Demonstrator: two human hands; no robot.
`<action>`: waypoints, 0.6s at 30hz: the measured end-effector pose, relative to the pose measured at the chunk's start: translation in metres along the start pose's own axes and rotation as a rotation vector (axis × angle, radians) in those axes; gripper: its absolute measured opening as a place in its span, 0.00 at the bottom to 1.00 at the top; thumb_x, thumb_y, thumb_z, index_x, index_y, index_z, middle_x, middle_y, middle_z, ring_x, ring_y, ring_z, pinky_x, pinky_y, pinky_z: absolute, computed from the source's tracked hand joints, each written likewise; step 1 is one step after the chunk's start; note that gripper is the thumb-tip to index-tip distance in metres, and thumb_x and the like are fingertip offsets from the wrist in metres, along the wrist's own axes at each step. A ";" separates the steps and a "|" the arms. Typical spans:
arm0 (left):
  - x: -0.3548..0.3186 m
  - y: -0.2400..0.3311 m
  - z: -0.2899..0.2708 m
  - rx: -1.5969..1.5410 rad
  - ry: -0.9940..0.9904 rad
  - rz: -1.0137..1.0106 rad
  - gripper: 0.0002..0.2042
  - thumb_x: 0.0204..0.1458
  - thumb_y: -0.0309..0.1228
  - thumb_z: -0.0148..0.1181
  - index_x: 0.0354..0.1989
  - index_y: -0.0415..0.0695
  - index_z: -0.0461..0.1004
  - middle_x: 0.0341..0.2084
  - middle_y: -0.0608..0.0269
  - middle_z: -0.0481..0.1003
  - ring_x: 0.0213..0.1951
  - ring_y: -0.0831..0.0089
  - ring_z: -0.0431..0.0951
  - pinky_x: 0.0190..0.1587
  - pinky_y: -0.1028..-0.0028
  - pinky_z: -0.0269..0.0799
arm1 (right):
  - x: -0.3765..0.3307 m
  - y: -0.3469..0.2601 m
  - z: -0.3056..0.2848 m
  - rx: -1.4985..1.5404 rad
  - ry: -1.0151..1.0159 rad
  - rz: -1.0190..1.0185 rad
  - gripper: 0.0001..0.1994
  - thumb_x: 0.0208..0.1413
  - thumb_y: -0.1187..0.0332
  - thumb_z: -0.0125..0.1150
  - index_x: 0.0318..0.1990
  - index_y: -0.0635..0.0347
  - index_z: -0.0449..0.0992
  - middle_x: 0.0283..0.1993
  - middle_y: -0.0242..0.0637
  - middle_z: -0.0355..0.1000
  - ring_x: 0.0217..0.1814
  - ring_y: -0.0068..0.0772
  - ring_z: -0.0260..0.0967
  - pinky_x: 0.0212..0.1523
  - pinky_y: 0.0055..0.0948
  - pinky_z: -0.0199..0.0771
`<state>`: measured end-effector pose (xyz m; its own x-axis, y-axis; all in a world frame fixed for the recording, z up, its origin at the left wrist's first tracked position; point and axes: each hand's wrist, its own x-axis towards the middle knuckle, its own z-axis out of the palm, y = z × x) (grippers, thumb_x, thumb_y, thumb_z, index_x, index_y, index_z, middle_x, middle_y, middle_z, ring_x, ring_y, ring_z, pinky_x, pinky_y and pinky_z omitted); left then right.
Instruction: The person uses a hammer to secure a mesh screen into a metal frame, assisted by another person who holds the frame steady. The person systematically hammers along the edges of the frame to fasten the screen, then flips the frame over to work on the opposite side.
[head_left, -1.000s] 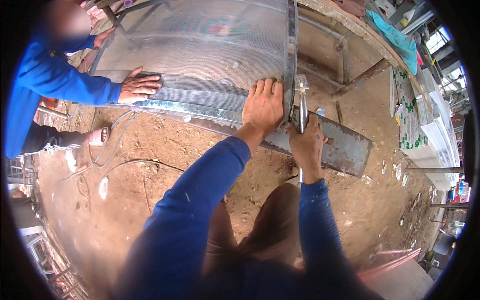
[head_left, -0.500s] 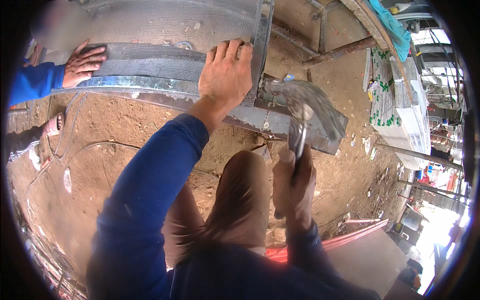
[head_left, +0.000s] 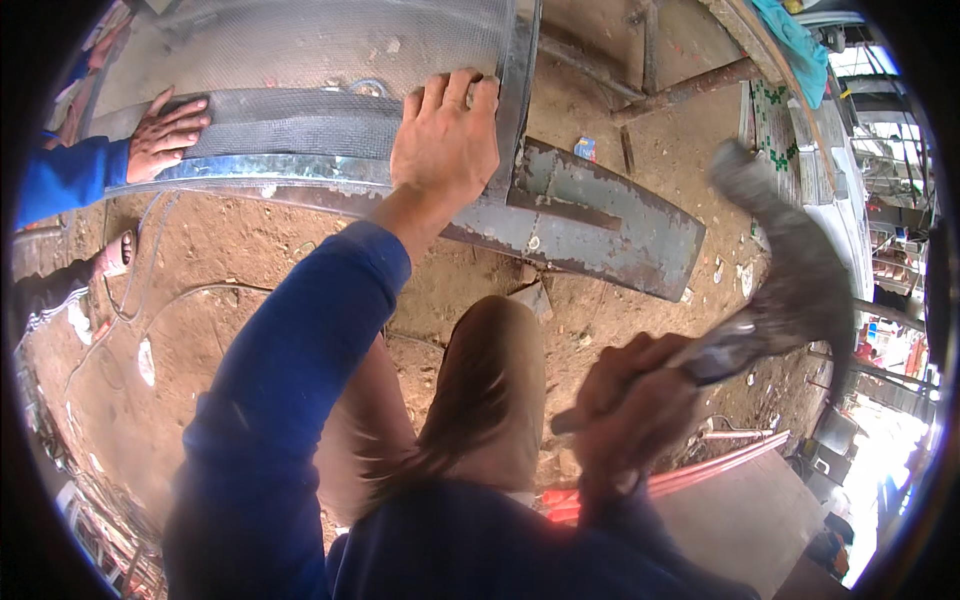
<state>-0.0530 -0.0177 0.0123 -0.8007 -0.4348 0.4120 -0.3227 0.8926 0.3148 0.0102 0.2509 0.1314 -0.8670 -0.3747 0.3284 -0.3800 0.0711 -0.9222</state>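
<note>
My right hand (head_left: 635, 405) is wrapped round the handle of a claw hammer (head_left: 800, 280), held up to the right and blurred by motion. The hammer is clear of the metal parts. At the front right corner of a mesh-covered metal frame (head_left: 300, 170), my left hand (head_left: 445, 135) grips the edge with bent fingers pressed on the mesh. Below the frame a worn grey metal beam (head_left: 610, 225) with flaking paint reaches out to the right. Farther left, another person's hand (head_left: 165, 138) lies on the dark mesh strip.
Bare dirt ground (head_left: 230, 350) lies below, with a dark cable (head_left: 220, 287) across it. Rusty tubes (head_left: 690, 90) stand at the far right, near stacked wrapped profiles (head_left: 775, 130). Reddish bars (head_left: 715, 465) and a grey sheet (head_left: 740, 510) lie right of my legs.
My right hand has swung the hammer away from the frame's corner, up and to the right. My left hand and the other person's hand keep their places on the frame.
</note>
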 end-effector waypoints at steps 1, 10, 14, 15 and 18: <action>0.001 0.000 0.000 0.002 0.006 0.003 0.17 0.75 0.34 0.49 0.66 0.42 0.73 0.65 0.54 0.74 0.66 0.51 0.73 0.69 0.50 0.67 | 0.004 0.015 0.011 -0.350 -0.055 -0.227 0.16 0.76 0.57 0.58 0.48 0.66 0.74 0.26 0.44 0.76 0.19 0.45 0.71 0.20 0.38 0.69; 0.000 0.002 -0.003 -0.001 -0.010 0.002 0.18 0.73 0.33 0.49 0.66 0.41 0.74 0.65 0.53 0.73 0.67 0.51 0.72 0.71 0.51 0.66 | 0.007 -0.017 -0.007 -0.224 -0.111 0.237 0.12 0.74 0.65 0.58 0.52 0.68 0.71 0.26 0.37 0.69 0.23 0.28 0.68 0.23 0.34 0.65; 0.001 0.001 -0.003 -0.022 -0.030 -0.018 0.20 0.68 0.29 0.53 0.67 0.39 0.74 0.66 0.52 0.72 0.68 0.51 0.71 0.73 0.52 0.64 | -0.007 -0.016 -0.006 -0.107 -0.226 0.012 0.09 0.72 0.69 0.58 0.51 0.65 0.73 0.32 0.43 0.71 0.30 0.38 0.71 0.28 0.36 0.68; 0.002 0.001 -0.004 -0.022 -0.051 -0.020 0.20 0.68 0.29 0.53 0.67 0.39 0.74 0.66 0.52 0.72 0.68 0.51 0.71 0.73 0.52 0.64 | -0.009 0.000 0.004 -0.233 -0.253 -0.054 0.08 0.72 0.69 0.58 0.51 0.65 0.73 0.34 0.48 0.73 0.31 0.46 0.73 0.30 0.40 0.71; 0.001 0.000 -0.005 0.000 -0.038 -0.001 0.21 0.67 0.28 0.53 0.68 0.40 0.74 0.67 0.52 0.72 0.68 0.51 0.71 0.74 0.52 0.64 | -0.020 0.044 0.021 -0.545 -0.343 0.143 0.14 0.73 0.64 0.63 0.55 0.66 0.74 0.42 0.64 0.78 0.38 0.67 0.81 0.34 0.53 0.78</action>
<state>-0.0513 -0.0185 0.0174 -0.8191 -0.4307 0.3789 -0.3234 0.8922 0.3151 0.0173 0.2416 0.0797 -0.8038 -0.5934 0.0434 -0.4553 0.5664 -0.6870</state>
